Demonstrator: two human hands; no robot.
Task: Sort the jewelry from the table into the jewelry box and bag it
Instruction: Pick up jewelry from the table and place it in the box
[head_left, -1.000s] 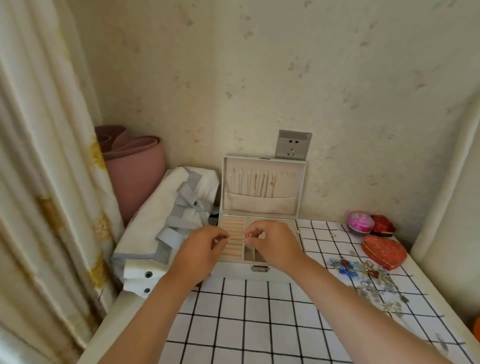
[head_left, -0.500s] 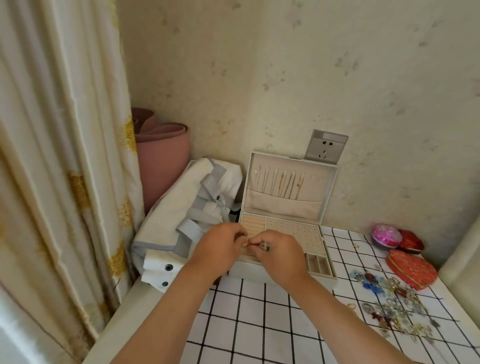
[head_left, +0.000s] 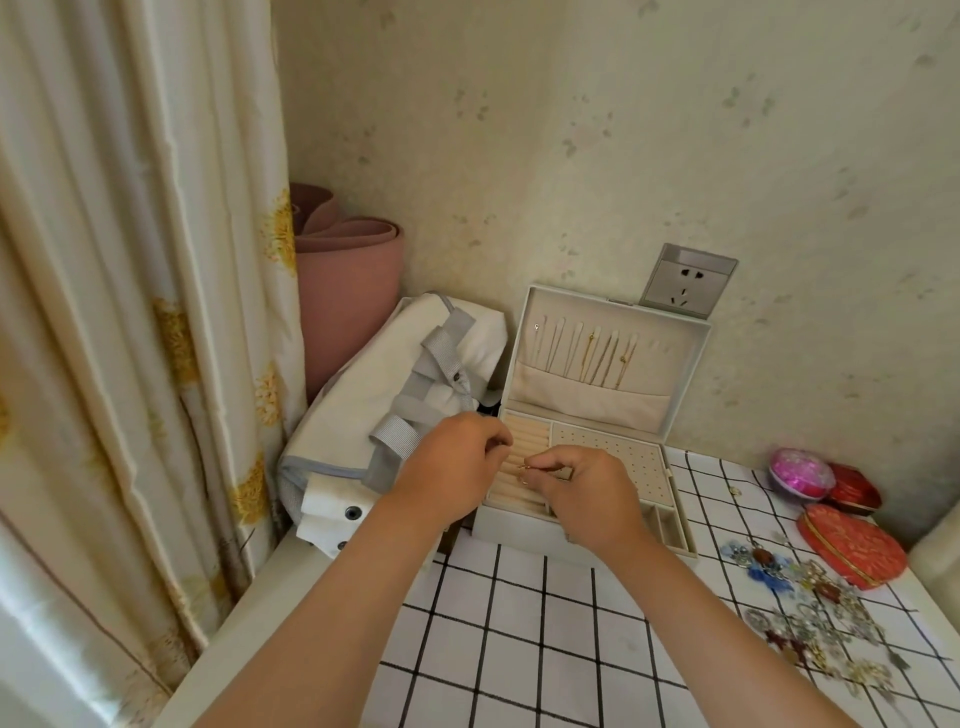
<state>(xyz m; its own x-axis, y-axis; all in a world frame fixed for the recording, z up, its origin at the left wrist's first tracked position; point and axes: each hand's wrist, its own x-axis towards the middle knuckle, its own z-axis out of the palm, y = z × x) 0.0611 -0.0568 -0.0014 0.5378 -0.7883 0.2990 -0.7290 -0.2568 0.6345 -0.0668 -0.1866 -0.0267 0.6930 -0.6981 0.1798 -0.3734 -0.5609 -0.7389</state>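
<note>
Checkered surface (head_left: 519, 649) | jewelry box (head_left: 514, 525) open | right hand (head_left: 592, 499) fingers pinching gold piece (head_left: 525, 469) just above ring slots (head_left: 524, 441) | left hand (head_left: 452, 467) curled alongside, grip unclear

The small gold piece (head_left: 525, 469) pinched by the right hand (head_left: 587, 493) is too small to name, and whether the left hand (head_left: 457, 467) touches it is unclear. The right hand hides the front middle of the jewelry box (head_left: 608, 447). The heap of jewelry (head_left: 815, 623) is blurred.

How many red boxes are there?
2. The heart box lies at the far right; the small box sits just behind it, beside the pink ball. More could be hidden past the picture's edge.
</note>
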